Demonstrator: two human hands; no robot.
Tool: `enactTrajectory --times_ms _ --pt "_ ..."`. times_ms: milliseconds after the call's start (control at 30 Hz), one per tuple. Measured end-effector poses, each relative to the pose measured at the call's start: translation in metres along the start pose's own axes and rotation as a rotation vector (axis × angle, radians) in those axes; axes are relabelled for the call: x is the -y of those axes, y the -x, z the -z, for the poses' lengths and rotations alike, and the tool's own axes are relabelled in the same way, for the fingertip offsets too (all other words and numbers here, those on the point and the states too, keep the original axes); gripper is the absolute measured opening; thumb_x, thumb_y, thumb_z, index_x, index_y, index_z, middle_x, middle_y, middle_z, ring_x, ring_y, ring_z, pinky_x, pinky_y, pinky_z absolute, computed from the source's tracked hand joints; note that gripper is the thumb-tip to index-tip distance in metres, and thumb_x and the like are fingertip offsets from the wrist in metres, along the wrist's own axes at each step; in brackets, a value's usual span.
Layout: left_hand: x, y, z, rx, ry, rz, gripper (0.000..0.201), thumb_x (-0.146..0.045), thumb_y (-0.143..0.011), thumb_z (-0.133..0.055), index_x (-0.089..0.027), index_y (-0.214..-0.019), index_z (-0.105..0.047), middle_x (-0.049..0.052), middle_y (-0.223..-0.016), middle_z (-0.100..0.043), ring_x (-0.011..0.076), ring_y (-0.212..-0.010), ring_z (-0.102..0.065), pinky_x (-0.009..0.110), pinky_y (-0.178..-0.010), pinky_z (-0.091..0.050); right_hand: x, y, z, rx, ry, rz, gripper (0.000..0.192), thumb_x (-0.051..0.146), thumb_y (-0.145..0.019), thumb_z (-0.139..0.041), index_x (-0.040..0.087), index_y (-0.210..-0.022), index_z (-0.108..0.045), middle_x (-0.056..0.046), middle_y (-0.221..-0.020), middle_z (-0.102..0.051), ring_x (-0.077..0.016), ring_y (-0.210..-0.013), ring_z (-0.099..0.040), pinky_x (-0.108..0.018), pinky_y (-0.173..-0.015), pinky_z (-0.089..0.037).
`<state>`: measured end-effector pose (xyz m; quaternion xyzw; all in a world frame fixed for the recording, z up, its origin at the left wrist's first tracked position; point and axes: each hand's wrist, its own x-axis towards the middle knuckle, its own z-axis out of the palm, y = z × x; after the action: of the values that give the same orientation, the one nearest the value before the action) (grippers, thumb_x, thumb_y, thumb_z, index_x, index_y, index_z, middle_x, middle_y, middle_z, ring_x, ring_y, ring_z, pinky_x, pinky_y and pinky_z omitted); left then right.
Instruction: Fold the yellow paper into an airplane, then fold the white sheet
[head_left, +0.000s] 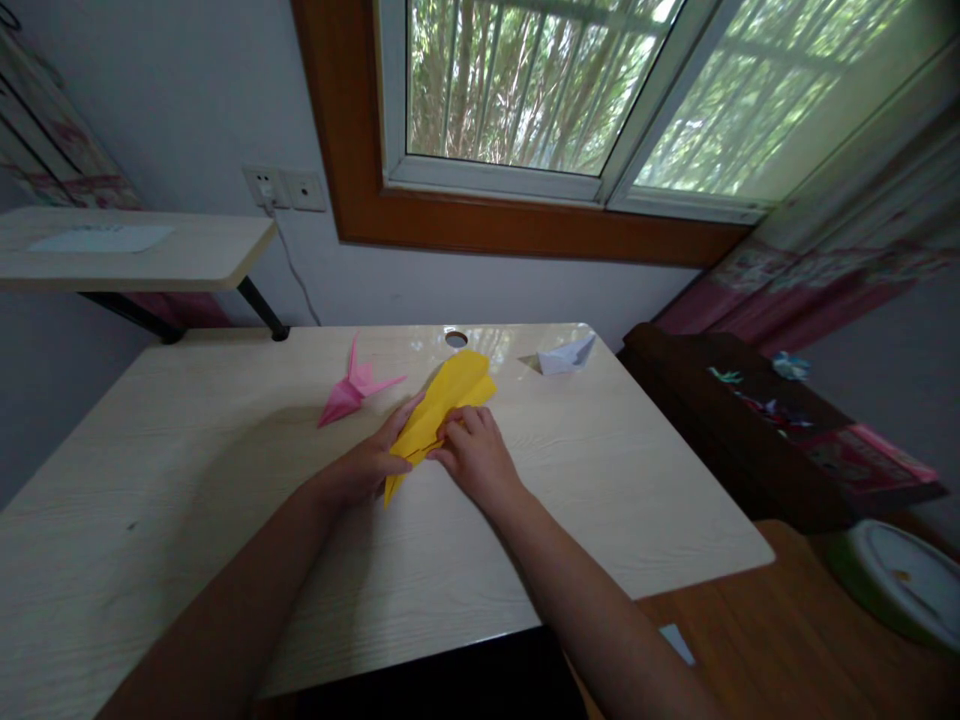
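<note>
Now creasing: left hand point(373, 462) and right hand point(472, 452) pressed flat on yellow origami paper point(444, 402) (pink crane point(352, 388) beside); next, sharpening that fold.

— Can any words, numbers or labels be read here?
— No, none. The sheet of paper point(101, 238) on the side shelf point(202, 262) shows faint marks, but they are too blurred to make out.
— And the curtain point(840, 270) by the window?
— It carries printed patterns, yet no letters come clear. The same goes for the pink box point(874, 462) on the dark cabinet point(675, 370): its print is too small to tell.
</note>
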<state>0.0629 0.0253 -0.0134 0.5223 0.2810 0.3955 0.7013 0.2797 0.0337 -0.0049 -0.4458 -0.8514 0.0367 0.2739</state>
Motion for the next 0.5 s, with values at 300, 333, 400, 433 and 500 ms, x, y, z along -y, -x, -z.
enactTrajectory --times_ms 300,333,400,433,500 --pt "-0.016 -0.006 0.004 -0.308 0.125 0.078 0.101 -0.015 -0.073 -0.08 -0.028 -0.159 -0.029 0.013 -0.141 -0.059 0.028 -0.114 -0.067 0.034 -0.089 -0.056 -0.013 0.0 0.01 -0.136 -0.032 -0.004 0.017 0.03 -0.097 -0.062 0.02 -0.083 -0.064 -0.007 -0.09 -0.062 -0.0211 -0.085 -0.055 -0.033 -0.074 -0.045" --pt "-0.016 -0.007 0.005 -0.324 0.131 0.086 0.1 -0.016 -0.073 -0.081 -0.027 -0.158 -0.03 0.013 -0.137 -0.063 0.0265 -0.11 -0.069 0.032 -0.087 -0.057 -0.013 0.0 0.011 -0.148 -0.029 -0.003 0.019 0.03 -0.098 -0.061 0.02 -0.082 -0.064 -0.007 -0.09 -0.062 -0.021 -0.085 -0.056 -0.033 -0.074 -0.045" --pt "-0.016 -0.007 0.006 -0.34 0.152 0.094 0.097 -0.016 -0.073 -0.082 -0.025 -0.157 -0.033 0.012 -0.127 -0.068 0.0243 -0.104 -0.071 0.031 -0.083 -0.058 -0.013 0.0 0.013 -0.161 -0.02 0.007 0.022 0.03 -0.099 -0.057 0.02 -0.082 -0.064 -0.008 -0.09 -0.063 -0.021 -0.085 -0.056 -0.034 -0.075 -0.045" --pt "-0.016 -0.008 0.007 -0.351 0.159 0.092 0.096 -0.016 -0.073 -0.082 -0.025 -0.156 -0.035 0.011 -0.123 -0.07 0.0236 -0.1 -0.072 0.03 -0.081 -0.058 -0.012 0.0 0.014 -0.162 -0.014 0.015 0.023 0.031 -0.1 -0.056 0.02 -0.081 -0.064 -0.008 -0.09 -0.063 -0.0212 -0.085 -0.056 -0.034 -0.075 -0.045" --pt "-0.014 -0.009 0.008 -0.386 0.161 0.08 0.093 -0.015 -0.072 -0.083 -0.025 -0.153 -0.038 0.01 -0.117 -0.072 0.0225 -0.095 -0.073 0.029 -0.078 -0.059 -0.012 0.0 0.016 -0.149 -0.01 0.031 0.025 0.033 -0.101 -0.055 0.02 -0.081 -0.064 -0.008 -0.089 -0.063 -0.0214 -0.085 -0.056 -0.035 -0.075 -0.045"
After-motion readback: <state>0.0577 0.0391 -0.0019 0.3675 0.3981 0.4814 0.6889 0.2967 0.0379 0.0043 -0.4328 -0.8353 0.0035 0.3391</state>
